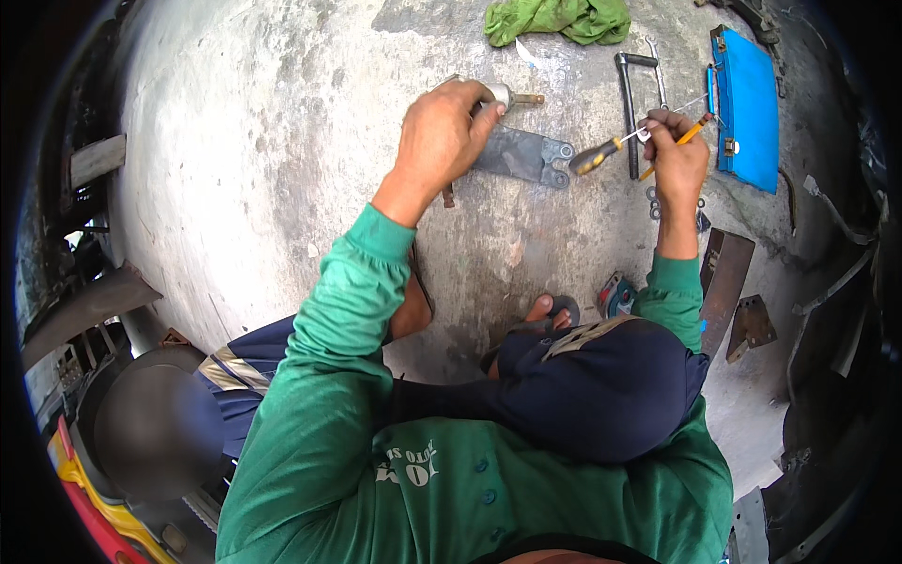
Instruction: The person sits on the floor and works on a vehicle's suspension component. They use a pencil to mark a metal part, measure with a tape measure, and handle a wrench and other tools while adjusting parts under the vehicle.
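Note:
My left hand [443, 132] is wrapped round a silver metal cylinder [501, 96], with a brownish bolt-like rod sticking out to its right. Beneath it, partly covered by the fingers, is a flat dark-grey metal bracket [517, 155] with round lugs at its right end. My right hand [678, 155] pinches a small pale ring, apparently a washer [644, 135], at the fingertips. A yellow-and-black-handled screwdriver [594, 157] and an orange pencil [694, 131] pass behind those fingers; whether they are held or lie on the floor I cannot tell.
Right of my right hand stands a blue metal toolbox [749, 108]. A black bent bar [629, 113] and a wrench [657, 70] lie left of it. Several washers [654, 205], a red-and-teal tool [616, 294] and a rusty steel channel [724, 282] are nearer. Green cloth [559, 19] lies far off.

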A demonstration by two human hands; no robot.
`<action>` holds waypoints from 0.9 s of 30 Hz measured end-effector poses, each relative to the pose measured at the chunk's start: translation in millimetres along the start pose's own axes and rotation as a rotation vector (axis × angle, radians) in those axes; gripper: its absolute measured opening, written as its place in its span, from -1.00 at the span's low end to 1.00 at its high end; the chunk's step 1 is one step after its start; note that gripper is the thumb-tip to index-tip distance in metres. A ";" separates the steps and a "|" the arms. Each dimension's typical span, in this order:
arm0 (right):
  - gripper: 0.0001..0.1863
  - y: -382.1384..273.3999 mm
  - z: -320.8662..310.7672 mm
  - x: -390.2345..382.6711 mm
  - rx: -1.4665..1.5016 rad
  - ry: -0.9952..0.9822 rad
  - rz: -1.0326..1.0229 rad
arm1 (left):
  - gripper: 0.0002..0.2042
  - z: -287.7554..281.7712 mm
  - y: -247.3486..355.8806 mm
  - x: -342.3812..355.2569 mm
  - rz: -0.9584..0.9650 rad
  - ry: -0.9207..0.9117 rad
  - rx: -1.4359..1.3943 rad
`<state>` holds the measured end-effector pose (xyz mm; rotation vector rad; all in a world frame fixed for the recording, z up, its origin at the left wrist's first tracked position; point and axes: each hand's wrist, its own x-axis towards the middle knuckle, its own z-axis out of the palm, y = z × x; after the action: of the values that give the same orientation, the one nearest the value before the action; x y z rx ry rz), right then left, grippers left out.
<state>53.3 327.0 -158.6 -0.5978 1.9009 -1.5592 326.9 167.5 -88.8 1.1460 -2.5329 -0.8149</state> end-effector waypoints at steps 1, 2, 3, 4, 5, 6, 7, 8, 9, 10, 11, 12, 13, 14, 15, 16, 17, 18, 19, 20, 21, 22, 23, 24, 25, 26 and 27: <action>-0.83 2.5 8.8 -21.9 0.015 -0.086 0.067 | -0.71 8.7 10.3 -17.8 -0.003 -0.163 -0.064; -0.82 10.1 20.2 -43.0 0.035 -0.180 0.134 | -0.75 18.3 16.8 -37.2 -0.013 -0.321 -0.122; -0.82 19.5 32.6 -61.6 0.036 -0.263 0.179 | -0.73 35.5 14.6 -58.5 -0.048 -0.369 -0.173; -0.81 28.7 43.8 -78.3 0.039 -0.338 0.223 | -0.71 55.3 8.6 -75.6 -0.076 -0.422 -0.224; -0.78 37.8 55.6 -92.9 -0.025 -0.374 0.274 | -0.70 73.1 3.0 -86.2 -0.322 -0.426 -0.437; -0.74 47.1 65.7 -103.0 -0.088 -0.405 0.324 | -0.69 89.3 -2.0 -93.8 -0.565 -0.424 -0.647; -0.74 60.6 74.4 -109.5 -0.077 -0.417 0.291 | -0.68 102.7 -6.7 -102.4 -0.812 -0.415 -0.853; -0.74 70.6 83.6 -113.8 -0.065 -0.427 0.260 | -0.67 114.5 -13.1 -110.3 -0.842 -0.354 -0.944; -0.75 79.9 90.3 -116.3 -0.054 -0.435 0.229 | -0.67 125.8 -20.8 -116.0 -0.869 -0.293 -1.034; -0.75 81.7 96.2 -116.6 -0.087 -0.449 0.234 | -0.66 131.8 -23.1 -116.2 -0.895 -0.229 -1.129; -0.76 83.0 102.0 -116.9 -0.119 -0.463 0.239 | -0.73 137.7 -26.2 -114.6 -0.891 -0.167 -1.140; -0.76 82.6 105.5 -116.0 -0.153 -0.478 0.239 | -0.74 140.3 -29.3 -111.2 -0.892 -0.154 -1.137; -0.78 82.3 106.1 -116.6 -0.156 -0.480 0.256 | -0.74 142.6 -31.8 -108.5 -0.892 -0.140 -1.133; -0.80 81.9 106.0 -117.5 -0.158 -0.482 0.274 | -0.75 144.8 -33.7 -106.7 -0.892 -0.126 -1.129; -0.81 81.4 105.5 -118.8 -0.160 -0.484 0.290 | -0.79 147.6 -34.7 -104.7 -0.886 -0.113 -1.117; -0.83 81.3 105.7 -121.1 -0.163 -0.490 0.308 | -0.79 151.0 -36.3 -102.9 -0.863 -0.078 -1.104; -0.86 74.5 103.9 -126.1 -0.136 -0.474 0.318 | -0.79 152.8 -37.4 -100.3 -0.842 -0.046 -1.089; -0.87 74.2 100.5 -134.0 -0.186 -0.508 0.298 | -0.79 153.8 -38.5 -99.3 -0.820 -0.013 -1.073; -0.87 75.6 96.2 -142.6 -0.237 -0.543 0.277 | -0.79 154.2 -39.9 -99.3 -0.820 -0.021 -1.050; -0.87 78.1 91.7 -150.5 -0.289 -0.573 0.256 | -0.78 150.1 -34.4 -95.5 -0.818 -0.031 -1.028; -0.89 85.1 93.7 -160.0 -0.168 -0.520 0.298 | -0.77 148.0 -31.0 -93.6 -0.817 -0.042 -1.007; -0.89 90.7 93.7 -161.4 -0.172 -0.529 0.301 | -0.77 148.6 -31.6 -94.4 -0.798 -0.071 -0.975; -0.89 92.4 95.0 -160.4 -0.174 -0.538 0.303 | -0.76 148.7 -34.2 -95.7 -0.778 -0.101 -0.940; -0.88 94.0 96.2 -159.0 -0.175 -0.546 0.305 | -0.76 149.0 -37.2 -97.1 -0.757 -0.130 -0.906; -0.87 95.8 97.6 -157.1 -0.160 -0.554 0.312 | -0.75 149.9 -40.6 -98.0 -0.736 -0.134 -0.952; -0.86 90.9 99.4 -152.8 -0.146 -0.564 0.317 | -0.75 149.9 -42.6 -97.4 -0.714 -0.137 -0.998; -0.85 88.4 100.6 -149.6 -0.132 -0.573 0.322 | -0.75 149.7 -44.4 -97.5 -0.692 -0.140 -1.045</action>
<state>233.4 375.5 -233.1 -0.6689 1.5667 -0.9353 354.2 275.0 -235.7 1.4992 -1.2853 -2.0612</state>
